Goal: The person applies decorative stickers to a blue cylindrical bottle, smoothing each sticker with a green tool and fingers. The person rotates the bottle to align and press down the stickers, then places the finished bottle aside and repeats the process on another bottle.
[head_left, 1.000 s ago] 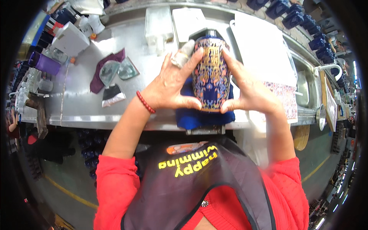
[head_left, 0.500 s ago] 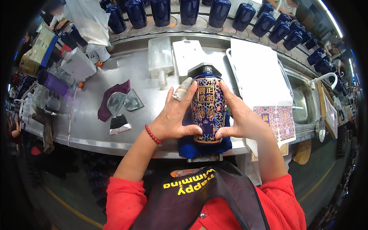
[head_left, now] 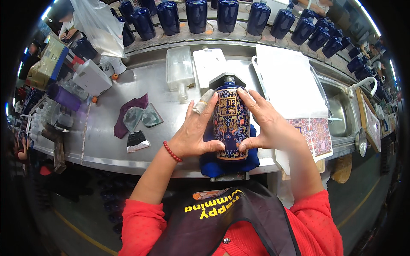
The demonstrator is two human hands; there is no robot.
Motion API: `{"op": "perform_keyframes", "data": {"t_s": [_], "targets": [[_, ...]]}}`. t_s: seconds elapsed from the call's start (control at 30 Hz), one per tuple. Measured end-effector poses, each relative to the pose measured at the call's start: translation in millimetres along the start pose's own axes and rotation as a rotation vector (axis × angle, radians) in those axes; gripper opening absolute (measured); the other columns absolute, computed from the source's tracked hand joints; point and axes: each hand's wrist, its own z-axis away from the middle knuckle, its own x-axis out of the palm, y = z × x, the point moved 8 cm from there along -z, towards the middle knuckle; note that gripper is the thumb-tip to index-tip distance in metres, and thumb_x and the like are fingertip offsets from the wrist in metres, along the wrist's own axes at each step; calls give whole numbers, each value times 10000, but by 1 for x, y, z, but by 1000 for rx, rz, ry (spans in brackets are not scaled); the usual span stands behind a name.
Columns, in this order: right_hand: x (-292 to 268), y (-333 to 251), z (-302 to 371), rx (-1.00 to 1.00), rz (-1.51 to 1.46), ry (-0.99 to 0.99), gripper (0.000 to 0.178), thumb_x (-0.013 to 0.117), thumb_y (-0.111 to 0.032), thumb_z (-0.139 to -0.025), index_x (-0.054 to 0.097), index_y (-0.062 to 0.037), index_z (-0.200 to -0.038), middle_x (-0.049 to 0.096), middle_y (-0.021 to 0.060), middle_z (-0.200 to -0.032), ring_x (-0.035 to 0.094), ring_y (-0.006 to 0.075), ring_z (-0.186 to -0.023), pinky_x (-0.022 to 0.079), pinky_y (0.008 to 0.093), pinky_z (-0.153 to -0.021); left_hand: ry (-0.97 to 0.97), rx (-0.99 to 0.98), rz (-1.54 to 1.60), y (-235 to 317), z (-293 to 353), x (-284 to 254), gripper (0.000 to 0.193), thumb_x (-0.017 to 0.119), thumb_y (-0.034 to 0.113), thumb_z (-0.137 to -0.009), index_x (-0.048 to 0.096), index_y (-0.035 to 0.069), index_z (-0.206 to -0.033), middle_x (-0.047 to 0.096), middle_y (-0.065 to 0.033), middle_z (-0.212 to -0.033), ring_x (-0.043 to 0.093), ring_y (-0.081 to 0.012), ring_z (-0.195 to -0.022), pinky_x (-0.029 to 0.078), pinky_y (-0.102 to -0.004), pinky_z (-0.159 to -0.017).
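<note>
A dark blue bottle [head_left: 231, 128] with a colourful floral and gold pattern lies face up, its neck away from me. Under it is a blue cloth [head_left: 209, 167] on a small support at the bench's front edge. Along the bottle's left side rests my left hand [head_left: 192, 138], thumb low on the front and fingers by the shoulder; a pale wrap covers one finger. My right hand [head_left: 275, 130] takes the other side, its thumb near the base and a fingertip on the upper right shoulder. Some fingers hide behind the bottle and hands.
Beyond the bench, a curved conveyor carries several plain dark blue bottles [head_left: 196, 17]. A clear glass bottle [head_left: 179, 70] and a white block-like container [head_left: 209, 62] lie ahead. White sheets [head_left: 286, 81] and patterned sheets [head_left: 314, 134] are right, beside a sink [head_left: 341, 113]. Cloth pieces [head_left: 132, 113] lie left.
My right fingers have shifted and spread, with a fingertip now further over the bottle's shoulder. The bottles on the conveyor have moved along. The left hand keeps its place.
</note>
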Motion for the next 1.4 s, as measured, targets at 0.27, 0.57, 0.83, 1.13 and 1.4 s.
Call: {"op": "perform_keyframes", "data": {"t_s": [0.27,0.57,0.83,1.13,1.4], "targets": [[6,2,-2,-102,-192,43,1245,902,-470,-683,193,-17,-1602,454,328,-1454,466,476,-1345,397,461,-1125,-5,-5,2,-1,-1,0,1280,691,783,-747,74,111,-1644,202,-259,-1654,185,-407,-1546,41,-648,-1205],[15,10,7,9,-257,23,1116,849,-472,-775,229,-96,-1623,392,264,-1542,424,416,-1418,368,444,-1168,-8,-6,-4,0,-1,-1,1309,693,790,-738,65,84,-1644,229,-244,-1655,222,-397,-1539,32,-628,-1213],[21,20,12,-29,-243,18,1205,873,-498,-721,193,-90,-1629,339,251,-1603,368,389,-1473,334,438,-1202,37,48,30,-2,-1,0,1270,731,734,-753,116,63,-1639,285,-262,-1622,274,-433,-1497,143,-516,-1231],[30,25,16,-79,-254,32,1320,880,-562,-635,140,-139,-1643,254,194,-1659,292,358,-1518,300,436,-1227,25,5,84,-4,-2,0,1305,727,767,-737,111,52,-1639,278,-280,-1614,280,-436,-1488,199,-499,-1222],[35,31,20,-135,-294,73,1339,895,-539,-637,115,-124,-1644,232,194,-1668,302,356,-1515,325,439,-1208,20,4,41,-3,-3,-2,1292,713,775,-747,132,31,-1630,270,-301,-1607,251,-435,-1505,195,-499,-1225]]}}
